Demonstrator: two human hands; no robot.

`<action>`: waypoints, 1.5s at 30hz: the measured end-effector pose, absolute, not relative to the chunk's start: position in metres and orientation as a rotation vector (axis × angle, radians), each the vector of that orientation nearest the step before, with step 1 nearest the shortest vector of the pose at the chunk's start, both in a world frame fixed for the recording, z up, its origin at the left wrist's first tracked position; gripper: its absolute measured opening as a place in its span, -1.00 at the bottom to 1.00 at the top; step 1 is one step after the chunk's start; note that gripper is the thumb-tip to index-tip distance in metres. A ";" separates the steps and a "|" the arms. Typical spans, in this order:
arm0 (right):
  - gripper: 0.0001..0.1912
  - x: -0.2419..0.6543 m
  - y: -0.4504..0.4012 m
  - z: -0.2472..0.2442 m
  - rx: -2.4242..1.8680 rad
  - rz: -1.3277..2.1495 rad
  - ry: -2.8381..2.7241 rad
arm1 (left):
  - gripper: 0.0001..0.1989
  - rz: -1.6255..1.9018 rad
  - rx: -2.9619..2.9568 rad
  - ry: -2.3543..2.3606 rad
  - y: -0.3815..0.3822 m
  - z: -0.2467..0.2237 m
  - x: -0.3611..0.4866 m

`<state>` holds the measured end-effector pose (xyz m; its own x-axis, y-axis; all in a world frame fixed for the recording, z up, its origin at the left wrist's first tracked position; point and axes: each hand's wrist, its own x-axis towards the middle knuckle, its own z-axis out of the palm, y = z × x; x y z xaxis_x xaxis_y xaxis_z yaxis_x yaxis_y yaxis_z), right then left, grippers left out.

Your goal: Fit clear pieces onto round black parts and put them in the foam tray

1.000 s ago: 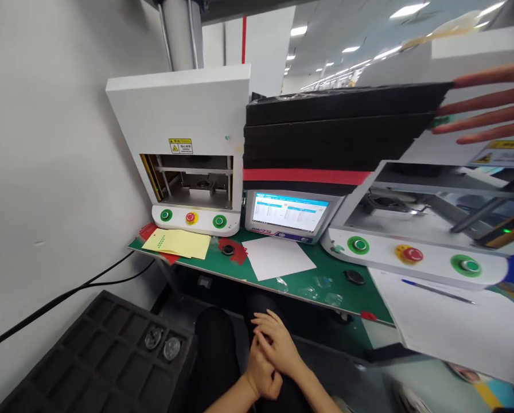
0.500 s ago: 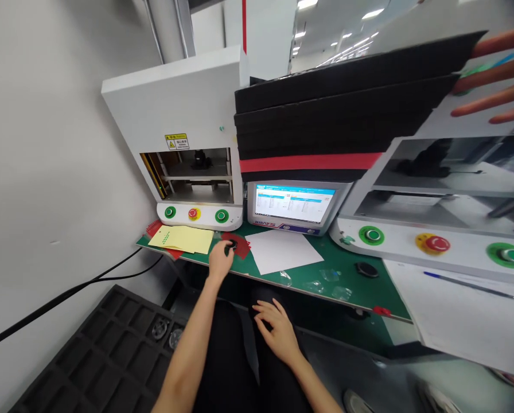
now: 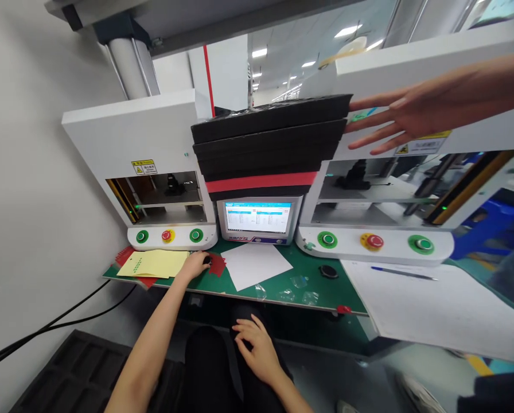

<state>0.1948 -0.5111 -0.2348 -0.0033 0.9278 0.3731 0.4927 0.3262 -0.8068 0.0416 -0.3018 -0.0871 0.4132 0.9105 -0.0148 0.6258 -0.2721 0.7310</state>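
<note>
My left hand (image 3: pixel 195 265) is at the bench's left side, its fingers closed on a small round black disc (image 3: pixel 206 260). The disc is partly hidden by the fingertips, beside a red film patch (image 3: pixel 217 264) and to the right of the yellow paper sheets (image 3: pixel 154 264). My right hand (image 3: pixel 255 347) rests on my thigh, fingers loosely bent and apart, holding nothing. Farther right on the green bench (image 3: pixel 274 281) lies another round black disc (image 3: pixel 328 272), which looks like a watch case. White paper (image 3: pixel 252 265) lies between the two discs.
Two white press machines (image 3: pixel 166 137) with green and red buttons flank a screen (image 3: pixel 258 218). Another person's hand (image 3: pixel 412 115) touches the stack of black trays (image 3: pixel 269 137) above the screen. Clear plastic pieces (image 3: pixel 287 295), a pen (image 3: pixel 403 273) and a black compartment tray (image 3: pixel 76 373) are around.
The view has shifted right and upward, showing more of the right press and the other person's hand. My left hand keeps the disc near the red film; my right hand stays on my thigh.
</note>
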 end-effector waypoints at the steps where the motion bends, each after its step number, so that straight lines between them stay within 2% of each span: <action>1: -0.77 0.194 -0.511 -0.234 -1.301 0.578 -1.639 | -0.72 0.617 1.925 1.275 -0.304 -0.083 0.044; 5: -0.77 0.193 -0.513 -0.230 -1.276 0.610 -1.612 | -0.65 0.832 1.536 1.102 -0.331 -0.069 0.055; 11: -0.79 0.193 -0.516 -0.222 -1.243 0.678 -1.496 | -0.62 0.840 1.042 0.860 -0.428 -0.080 0.070; 16: -0.71 0.204 -0.529 -0.176 -1.269 0.647 -1.215 | -0.59 0.891 0.787 0.762 -0.498 -0.095 0.070; 21: -0.83 0.206 -0.556 -0.110 -1.259 0.604 -1.075 | -0.59 0.971 0.841 0.796 -0.528 -0.096 0.068; 24: -0.91 0.199 -0.565 -0.090 -1.209 0.582 -1.124 | -0.64 0.972 0.914 0.796 -0.536 -0.092 0.065; 29: -0.94 0.191 -0.574 -0.085 -1.189 0.505 -1.194 | -0.77 0.955 1.125 0.802 -0.540 -0.088 0.055; 33: -0.93 0.193 -0.575 -0.080 -1.225 0.477 -1.242 | -0.77 0.975 1.350 0.842 -0.539 -0.090 0.048; 39: -0.89 0.207 -0.573 -0.075 -1.132 0.641 -1.522 | -0.77 0.894 1.475 0.842 -0.538 -0.086 0.040; 45: -0.87 0.203 -0.570 -0.085 -1.052 0.744 -1.455 | -0.78 0.891 1.522 0.850 -0.533 -0.085 0.034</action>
